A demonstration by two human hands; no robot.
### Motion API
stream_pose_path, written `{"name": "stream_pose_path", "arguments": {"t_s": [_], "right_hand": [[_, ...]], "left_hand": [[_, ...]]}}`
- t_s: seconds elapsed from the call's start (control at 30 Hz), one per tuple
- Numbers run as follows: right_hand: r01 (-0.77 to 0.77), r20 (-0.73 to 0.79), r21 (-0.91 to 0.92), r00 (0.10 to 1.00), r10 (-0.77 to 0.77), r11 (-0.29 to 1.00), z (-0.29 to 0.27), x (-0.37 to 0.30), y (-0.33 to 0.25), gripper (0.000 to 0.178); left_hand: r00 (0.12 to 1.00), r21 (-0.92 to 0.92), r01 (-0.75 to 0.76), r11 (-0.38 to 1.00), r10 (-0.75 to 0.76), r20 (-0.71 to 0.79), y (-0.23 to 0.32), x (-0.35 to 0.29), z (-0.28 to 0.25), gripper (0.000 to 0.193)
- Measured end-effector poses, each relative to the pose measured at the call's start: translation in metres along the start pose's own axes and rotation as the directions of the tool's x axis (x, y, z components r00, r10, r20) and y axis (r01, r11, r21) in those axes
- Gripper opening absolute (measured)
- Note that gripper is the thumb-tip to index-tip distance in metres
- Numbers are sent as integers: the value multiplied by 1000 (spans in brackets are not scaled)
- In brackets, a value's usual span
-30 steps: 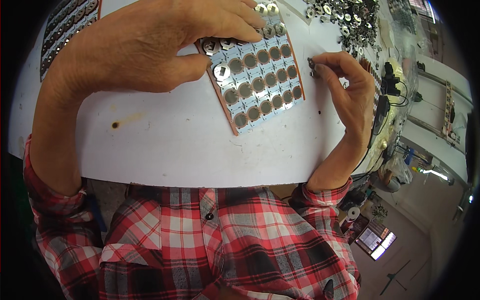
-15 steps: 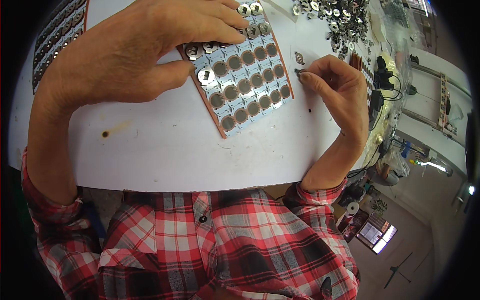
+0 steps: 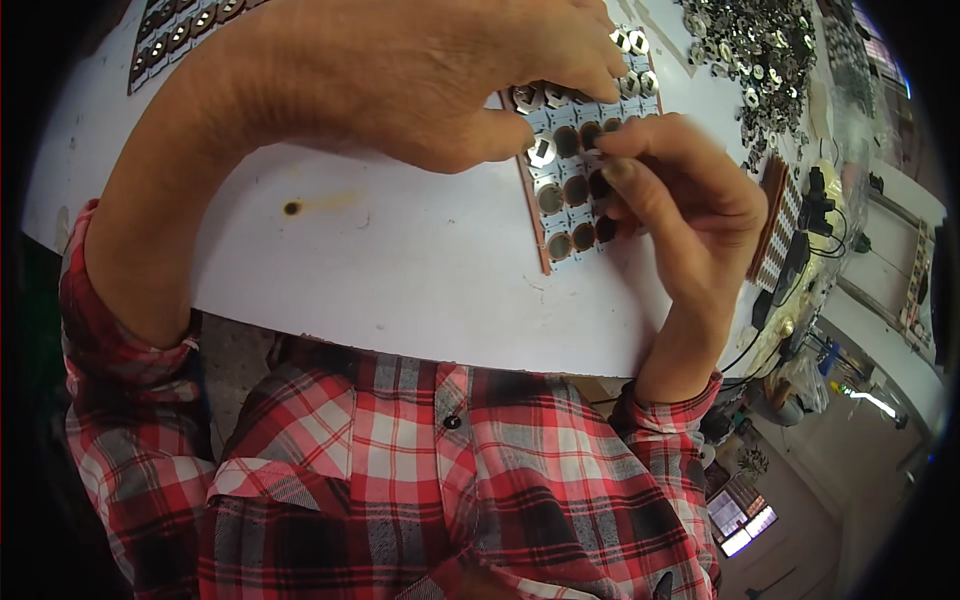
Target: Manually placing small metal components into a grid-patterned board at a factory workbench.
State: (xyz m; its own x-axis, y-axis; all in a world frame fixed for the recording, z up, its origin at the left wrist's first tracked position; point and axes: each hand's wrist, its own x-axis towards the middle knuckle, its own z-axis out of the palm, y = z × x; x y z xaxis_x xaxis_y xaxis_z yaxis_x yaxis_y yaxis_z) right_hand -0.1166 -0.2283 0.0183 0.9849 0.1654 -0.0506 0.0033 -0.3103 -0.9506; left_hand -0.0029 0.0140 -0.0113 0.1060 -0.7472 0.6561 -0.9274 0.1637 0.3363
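Observation:
A pale blue circuit board panel (image 3: 575,190) with copper-brown edges lies on the white table, covered in rows of round grey pads. Silver coin-cell clips (image 3: 541,150) sit on its far rows, and one is near its left edge. My left hand (image 3: 400,85) spreads over the far left part of the panel, fingers apart, thumb tip beside that nearest clip. Over the pads, my right hand (image 3: 695,205) pinches thumb and forefinger together. A small light bit shows at its fingertips, mostly hidden; it looks like a metal clip.
A heap of loose metal clips (image 3: 765,60) covers the far right of the table. Stacked brown-edged panels (image 3: 772,225) and black cables (image 3: 822,205) lie along the right side. Another panel (image 3: 185,35) rests far left. A dark burn mark (image 3: 292,208) stains the tabletop.
My right hand has moved from the tabletop right of the panel to above its pads, still pinched. My left hand stays over the panel. The whole view has shifted, putting the panel farther right.

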Motion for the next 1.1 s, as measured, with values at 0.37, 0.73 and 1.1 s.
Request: {"name": "stream_pose_path", "arguments": {"t_s": [0.37,0.73,1.1], "right_hand": [[93,21,-252,996,-90,963,12,3,1,12],[31,-63,-202,997,-45,979,15,6,2,11],[162,151,-329,982,-117,930,2,11,-1,12]], "left_hand": [[993,62,102,993,-105,51,13,1,-5,41],[994,-2,90,996,-90,65,6,3,-3,38],[997,-32,39,999,-37,62,2,3,-4,40]]}}
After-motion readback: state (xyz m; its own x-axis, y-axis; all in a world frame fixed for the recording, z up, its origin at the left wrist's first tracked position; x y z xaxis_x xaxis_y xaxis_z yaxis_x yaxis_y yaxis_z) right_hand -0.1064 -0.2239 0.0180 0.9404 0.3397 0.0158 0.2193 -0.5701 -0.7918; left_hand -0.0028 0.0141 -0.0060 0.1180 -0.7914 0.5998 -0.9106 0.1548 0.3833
